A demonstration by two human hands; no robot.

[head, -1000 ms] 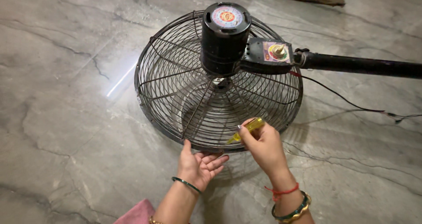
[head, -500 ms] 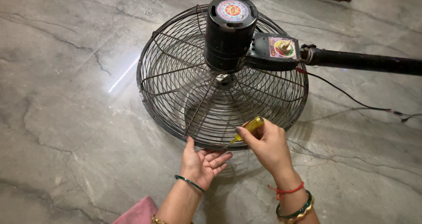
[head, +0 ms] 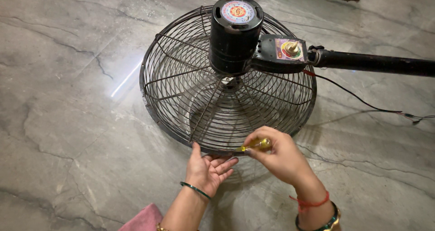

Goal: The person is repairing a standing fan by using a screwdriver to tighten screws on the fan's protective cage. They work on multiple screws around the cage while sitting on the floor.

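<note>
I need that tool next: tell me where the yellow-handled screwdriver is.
The yellow-handled screwdriver is in the right hand, at the fan guard's near rim, just right of the left hand.

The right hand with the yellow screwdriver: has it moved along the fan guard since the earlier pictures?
No. The right hand holds the yellow screwdriver at the same near-rim spot of the fan guard.

Both forearms are bare; no sleeves reach the wrists. The left hand (head: 207,170) carries no rings that can be made out. Just behind it, on the wrist, sits a thin dark green bangle (head: 195,190). Further up that arm, at the frame edge, a gold-coloured band (head: 160,228) shows in part. Behind the right hand (head: 280,158), a red thread (head: 311,202) is tied round the wrist, and beyond it lie green and gold bangles (head: 330,223), partly cut off.
</note>
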